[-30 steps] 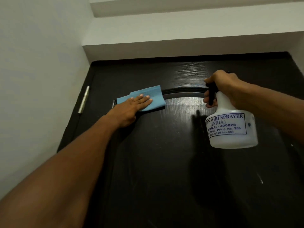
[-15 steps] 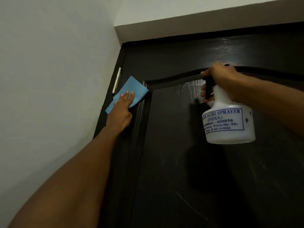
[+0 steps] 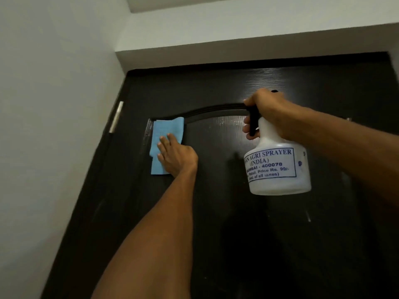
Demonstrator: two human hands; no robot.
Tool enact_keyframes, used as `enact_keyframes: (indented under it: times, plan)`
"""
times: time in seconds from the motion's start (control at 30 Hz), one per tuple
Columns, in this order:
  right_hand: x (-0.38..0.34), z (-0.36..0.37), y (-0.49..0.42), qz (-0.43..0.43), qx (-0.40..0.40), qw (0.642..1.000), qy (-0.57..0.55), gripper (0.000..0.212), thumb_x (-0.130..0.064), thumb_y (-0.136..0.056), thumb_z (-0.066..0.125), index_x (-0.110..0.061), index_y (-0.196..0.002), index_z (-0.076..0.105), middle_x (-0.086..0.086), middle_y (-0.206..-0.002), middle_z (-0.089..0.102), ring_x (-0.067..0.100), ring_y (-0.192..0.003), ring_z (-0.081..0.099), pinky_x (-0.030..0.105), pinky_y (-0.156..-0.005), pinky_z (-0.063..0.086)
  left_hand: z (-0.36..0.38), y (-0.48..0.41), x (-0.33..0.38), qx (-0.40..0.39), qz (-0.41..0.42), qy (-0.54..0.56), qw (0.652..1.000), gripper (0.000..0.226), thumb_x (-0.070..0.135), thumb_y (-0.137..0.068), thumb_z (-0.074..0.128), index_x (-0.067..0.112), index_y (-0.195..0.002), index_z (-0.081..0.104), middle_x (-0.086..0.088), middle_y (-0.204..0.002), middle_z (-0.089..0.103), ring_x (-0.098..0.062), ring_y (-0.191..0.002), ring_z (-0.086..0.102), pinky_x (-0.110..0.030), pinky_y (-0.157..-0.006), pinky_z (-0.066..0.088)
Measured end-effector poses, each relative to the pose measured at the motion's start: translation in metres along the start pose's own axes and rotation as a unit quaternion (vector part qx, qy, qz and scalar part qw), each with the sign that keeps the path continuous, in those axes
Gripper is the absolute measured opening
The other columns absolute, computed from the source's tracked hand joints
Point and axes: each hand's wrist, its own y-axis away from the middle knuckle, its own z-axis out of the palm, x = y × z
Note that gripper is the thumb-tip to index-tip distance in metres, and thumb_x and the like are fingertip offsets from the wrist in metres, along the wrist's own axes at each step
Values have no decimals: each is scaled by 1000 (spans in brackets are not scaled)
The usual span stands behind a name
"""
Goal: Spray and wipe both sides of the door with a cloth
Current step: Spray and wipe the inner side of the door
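A dark brown door (image 3: pixel 226 223) with an arched raised moulding fills most of the view. My left hand (image 3: pixel 176 155) lies flat on a light blue cloth (image 3: pixel 165 134), pressing it against the top left corner of the door's inner panel. My right hand (image 3: pixel 266 113) grips the black trigger head of a white spray bottle (image 3: pixel 279 167) with a blue-lettered label, held upright in front of the door's upper right. Faint wet streaks shine on the panel between the two hands.
A white wall (image 3: pixel 54 126) runs along the left of the door frame. A silver hinge (image 3: pixel 116 117) sits on the door's left edge. A white beam and ceiling (image 3: pixel 237 33) lie just above the door top.
My left hand has slid the cloth from the door's left stile near the hinge rightward and down onto the panel's top left corner. The bottle hand has stayed put while my view shifted.
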Motion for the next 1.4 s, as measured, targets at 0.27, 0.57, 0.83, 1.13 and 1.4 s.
enact_keyframes:
  times: [0.27,0.57,0.83,1.13,1.4]
  plan:
    - [21,-128,22,13,65,996,51,17,-26,-99,55,-11,-96,59,11,-78,65,25,-68,67,42,-74,61,66,77,95,-11,144,-34,989,68,16,-98,43,15,-157,11,-7,-165,5,-24,-152,1,-44,-123,2]
    - [50,-224,44,54,156,980,111,23,-32,-98,55,-11,-97,62,12,-80,68,26,-70,69,41,-75,62,150,251,220,-150,371,-15,916,69,22,-99,47,17,-157,11,-8,-164,5,-22,-152,-2,-43,-123,-1]
    - [64,-228,41,60,159,979,108,26,-31,-100,54,-8,-97,63,14,-82,69,29,-71,69,37,-65,59,145,218,184,-186,614,-108,759,65,12,-99,35,22,-158,8,-2,-165,2,-17,-152,-2,-34,-122,-5]
    - [52,-137,12,39,106,993,43,22,-30,-101,54,-9,-99,59,13,-86,67,24,-70,67,33,-55,54,60,52,101,-148,700,-211,666,63,11,-102,35,27,-157,9,3,-164,5,-12,-151,-1,-25,-118,-12]
    - [43,-67,-13,13,73,997,0,21,-26,-100,55,-7,-100,61,13,-84,66,28,-71,67,43,-71,58,-59,-82,-36,-99,423,-317,843,73,12,-98,45,29,-157,6,3,-164,4,-17,-151,7,-41,-122,9]
